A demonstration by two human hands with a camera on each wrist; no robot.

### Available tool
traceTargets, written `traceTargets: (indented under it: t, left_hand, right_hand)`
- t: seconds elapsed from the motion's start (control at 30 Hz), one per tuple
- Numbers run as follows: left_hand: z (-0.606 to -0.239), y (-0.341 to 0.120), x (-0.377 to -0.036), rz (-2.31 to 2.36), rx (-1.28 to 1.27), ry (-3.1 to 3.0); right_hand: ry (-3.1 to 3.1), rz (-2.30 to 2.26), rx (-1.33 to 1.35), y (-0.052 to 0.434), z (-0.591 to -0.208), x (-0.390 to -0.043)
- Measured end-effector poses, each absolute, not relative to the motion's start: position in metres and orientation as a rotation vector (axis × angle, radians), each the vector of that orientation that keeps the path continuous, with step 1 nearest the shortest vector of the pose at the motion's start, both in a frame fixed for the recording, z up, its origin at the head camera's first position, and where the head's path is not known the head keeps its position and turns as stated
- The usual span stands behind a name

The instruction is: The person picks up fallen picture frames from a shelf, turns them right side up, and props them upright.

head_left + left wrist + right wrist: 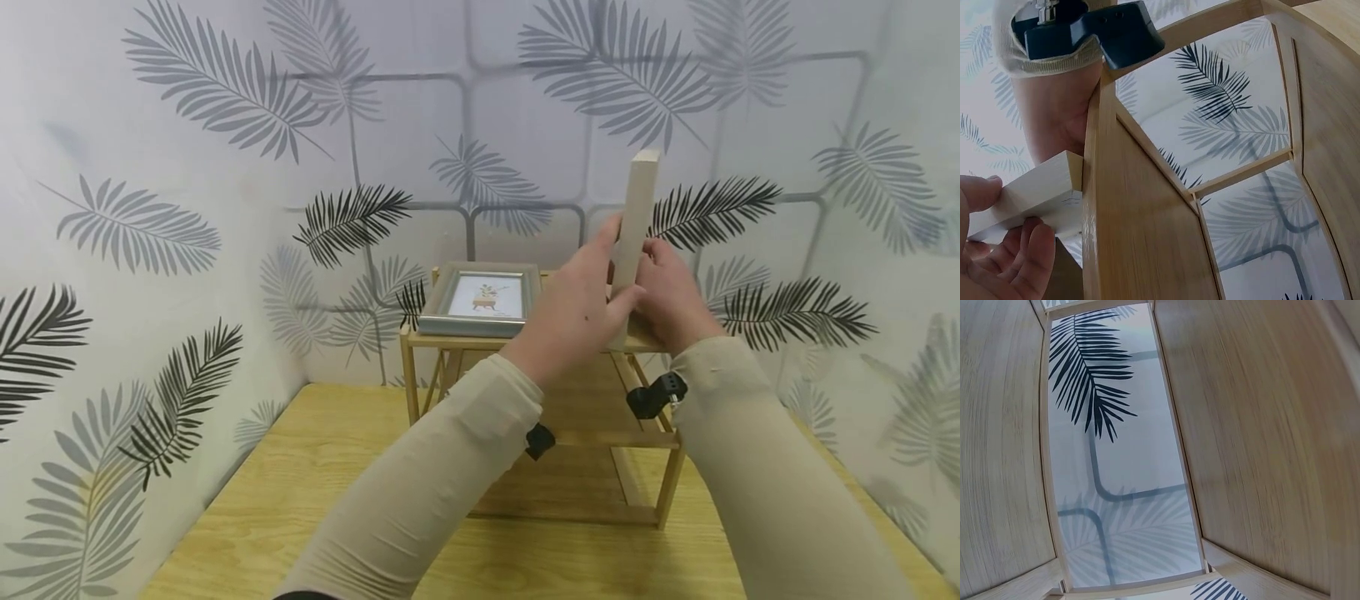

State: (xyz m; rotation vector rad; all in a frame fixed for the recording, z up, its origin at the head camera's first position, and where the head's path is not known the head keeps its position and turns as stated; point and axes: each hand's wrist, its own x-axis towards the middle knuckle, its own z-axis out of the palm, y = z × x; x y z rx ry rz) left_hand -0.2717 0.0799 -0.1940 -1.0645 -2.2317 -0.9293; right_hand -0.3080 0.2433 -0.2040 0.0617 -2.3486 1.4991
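Hands first: your left hand (573, 312) and right hand (670, 292) meet at the top of the wooden shelf rack (660, 492), and both are clamped on the pale wooden board (636, 233), left on its left face, right on its right face. Neither is nearer; the board stands between them, touching both palms. Its long axis runs straight up from the rack's top shelf, the free end pointing at the ceiling and leaning only slightly to the right, the lower end down at the rack's right front corner. From the left wrist, your fingers (1019, 265) curl under the board's end right against the rack's upright post. Left of the board, also on the rack's top, lies the grey picture frame (480, 300), flat and face up, apart from your left hand.
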Motion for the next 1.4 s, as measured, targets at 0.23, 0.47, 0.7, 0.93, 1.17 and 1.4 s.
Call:
traceTargets:
  t: [0.23,0.47,0.7,0.93,1.17,1.4]
  left_hand:
    - [-0.192,0.07,-0.275,-0.89,-1.055,-2.281]
    - [-0.19,0.063,-0.281,-0.886,-1.007,-2.329]
    - [-0.187,0.058,-0.285,-0.942,-0.989,-2.394]
    - [-0.182,0.058,-0.287,-0.946,-0.961,-2.466]
    - [-0.179,0.057,-0.29,-0.952,-0.912,-2.529]
    - [-0.177,0.05,-0.295,-0.976,-0.842,-2.621]
  right_hand:
    - [-2.365,1.38,-0.012,0.243,-0.203,-0.31]
    - [-2.309,1.431,-0.057,0.242,-0.205,-0.308]
    - [-2.287,1.447,-0.1,0.239,-0.206,-0.307]
    - [-2.286,1.433,-0.105,0.24,-0.203,-0.308]
    - [-2.398,1.301,-0.115,0.242,-0.2,-0.306]
    - [-2.617,1.116,0.022,0.25,-0.192,-0.297]
